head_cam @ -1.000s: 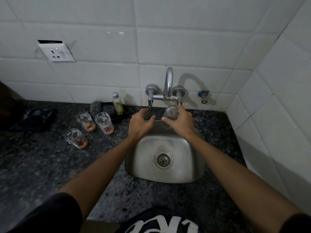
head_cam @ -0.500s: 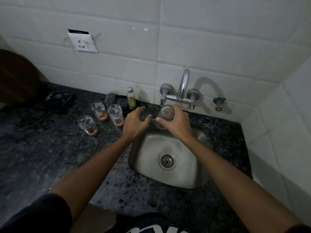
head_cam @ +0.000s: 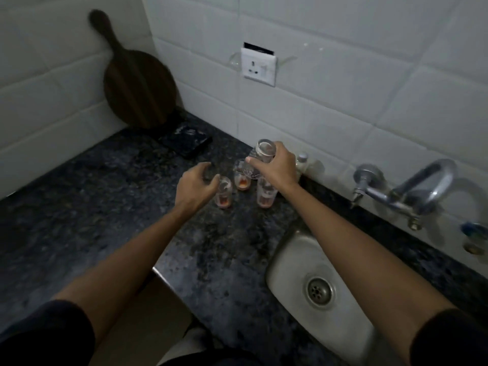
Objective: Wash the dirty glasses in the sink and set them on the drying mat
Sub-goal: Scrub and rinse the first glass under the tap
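Clear glass (head_cam: pixel 264 154) held above the dirty ones, left of the sink (head_cam: pixel 290 262).

It looks empty and is tipped, its round end toward me, gripped round its side by the curled fingers of the right hand (head_cam: pixel 274 167). Beneath, three glasses with reddish dregs (head_cam: pixel 242 178) stand on the dark granite counter (head_cam: pixel 105 196). The left hand (head_cam: pixel 196 184) hovers beside them, fingers loosely curled and holding nothing. A dark drying mat (head_cam: pixel 186 140) lies further back.

Dim, murky light; motion blur throughout; wide-angle bending at edges.
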